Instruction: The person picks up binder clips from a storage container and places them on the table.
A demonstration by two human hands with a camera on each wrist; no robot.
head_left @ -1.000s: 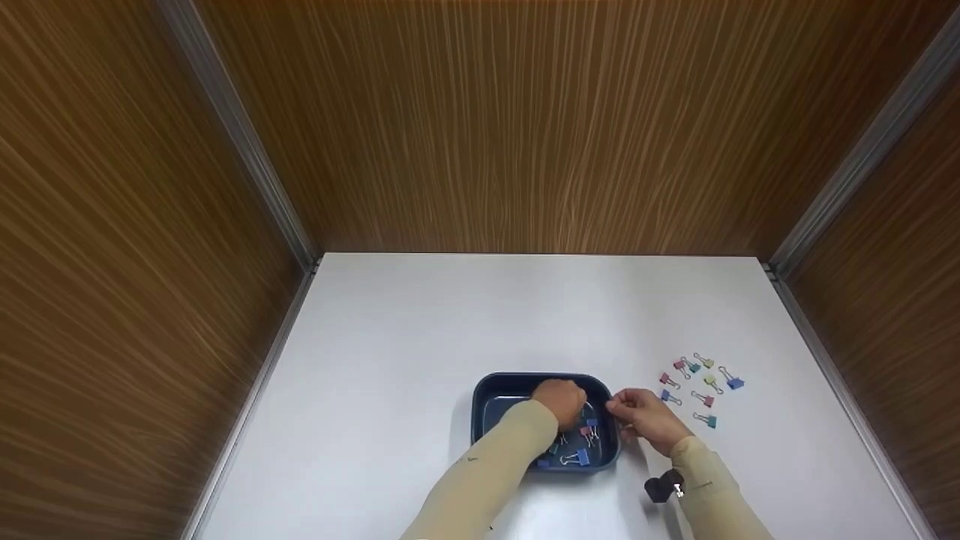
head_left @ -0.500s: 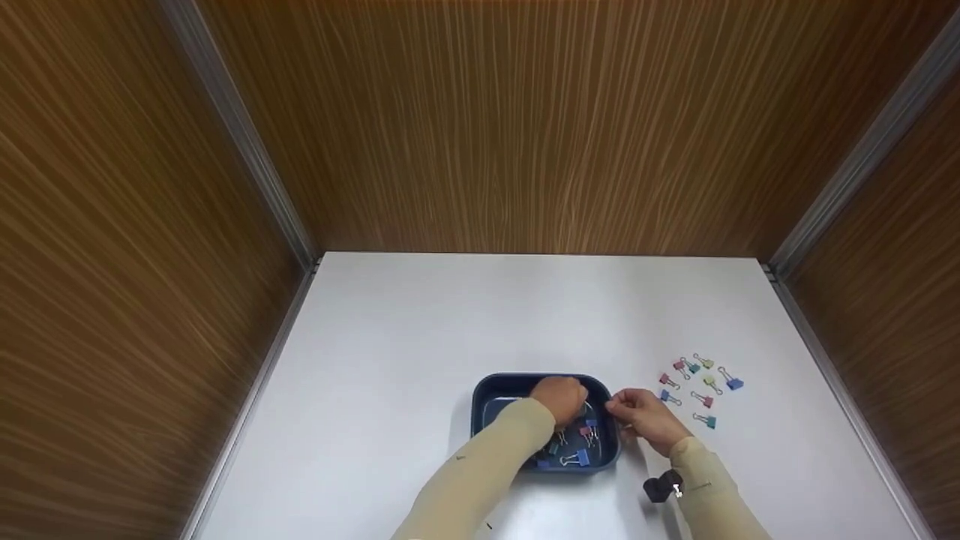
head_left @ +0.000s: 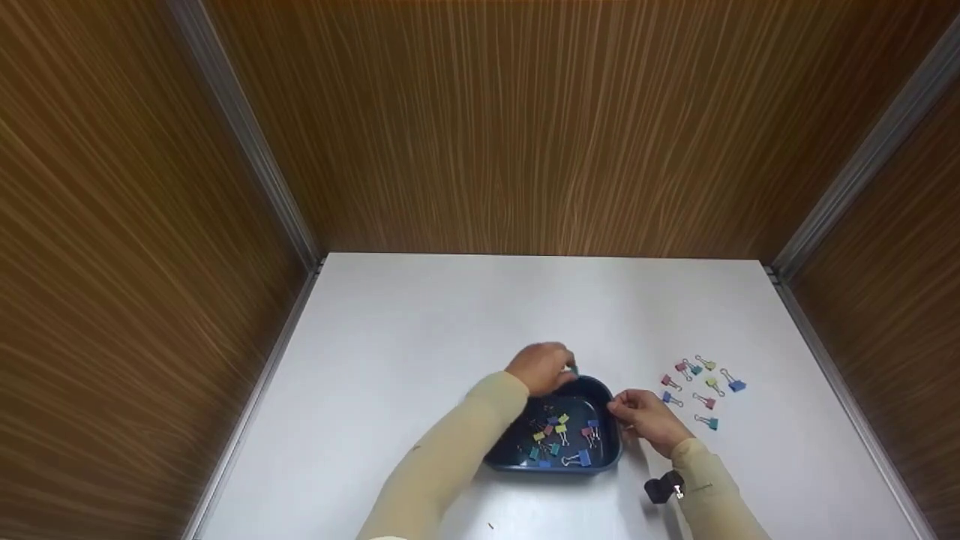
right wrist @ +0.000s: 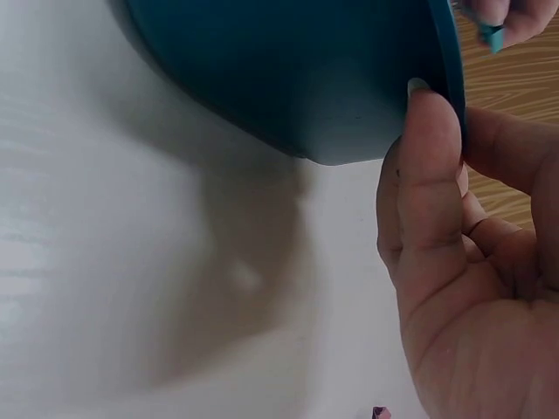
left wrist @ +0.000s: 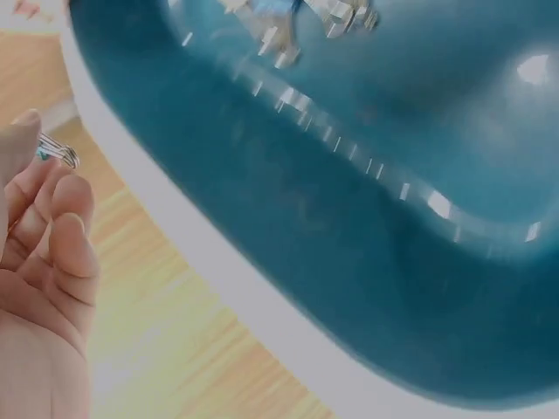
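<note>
The tray [head_left: 551, 470] is dark blue, the binder clips [head_left: 736, 385] red, yellow, blue and teal — desk [head_left: 405, 322] white, sleeves [head_left: 442, 457] cream, panels [head_left: 525, 127] streaked brown.

Rounded dark-blue tray [head_left: 589, 403] sitting level, colourful binder clips [head_left: 562, 430] scattered inside, teal clip [right wrist: 492, 37] pinched by its far rim
</note>
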